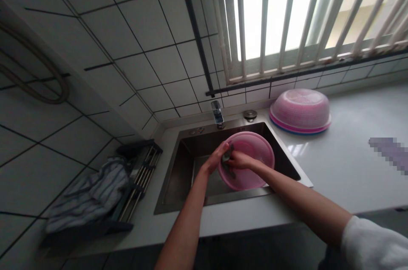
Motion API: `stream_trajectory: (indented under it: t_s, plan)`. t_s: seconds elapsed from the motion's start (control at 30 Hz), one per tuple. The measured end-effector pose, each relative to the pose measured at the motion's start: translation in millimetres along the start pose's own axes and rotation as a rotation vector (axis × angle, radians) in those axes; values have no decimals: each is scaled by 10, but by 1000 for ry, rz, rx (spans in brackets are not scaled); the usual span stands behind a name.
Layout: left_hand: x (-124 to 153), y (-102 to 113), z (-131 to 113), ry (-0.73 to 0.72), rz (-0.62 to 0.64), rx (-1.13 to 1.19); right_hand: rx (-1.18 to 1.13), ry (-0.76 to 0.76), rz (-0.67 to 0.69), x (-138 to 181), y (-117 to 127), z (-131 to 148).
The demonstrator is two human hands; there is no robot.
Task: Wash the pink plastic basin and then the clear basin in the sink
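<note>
Head view: left hand (217, 158) grips pink basket (251, 144) by its edge, right hand (239, 160) pinches greyish cloth (227, 155), sink (179, 172) roomier leftward.

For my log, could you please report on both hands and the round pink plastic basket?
Left hand gripping pink basket by rim; right hand inside, holding dark cloth-like item. Basket over rectangular metal sink. Nearest obstacle: silver faucet behind, apart.

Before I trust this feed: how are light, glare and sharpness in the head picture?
Head view: window washed out to white, striped cloth at left dim and soft; head view: glare streaks on the countertop right of the sink; head view: dark cloth at the right hand too soft for detail, pixelated patch at right.
</note>
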State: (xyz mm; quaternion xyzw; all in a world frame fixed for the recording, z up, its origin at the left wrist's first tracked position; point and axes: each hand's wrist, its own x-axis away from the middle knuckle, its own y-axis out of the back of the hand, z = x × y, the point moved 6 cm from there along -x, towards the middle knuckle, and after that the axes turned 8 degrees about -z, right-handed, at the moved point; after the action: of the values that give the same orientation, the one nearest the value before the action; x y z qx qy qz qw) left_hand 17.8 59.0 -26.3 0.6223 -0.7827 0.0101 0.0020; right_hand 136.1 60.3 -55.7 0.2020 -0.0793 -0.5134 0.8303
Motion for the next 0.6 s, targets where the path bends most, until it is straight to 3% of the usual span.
stream_trajectory:
  t_s: [0.2,0.27,0.37,0.43,0.5,0.6]
  plan:
    - [-42,-10,39,10,20,105,169,0,-444,-49,474,31]
    - [-43,-4,46,20,21,108,125,47,-401,-46,428,55]
    - [-19,19,27,12,3,56,34,136,-96,-14,130,104]
    - [-1,22,10,7,-6,29,-2,160,-6,5,40,122]
    - [5,12,7,16,-17,55,-45,166,-102,-22,140,126]
    - [-15,-19,32,36,-21,138,-140,130,-365,-77,426,90]
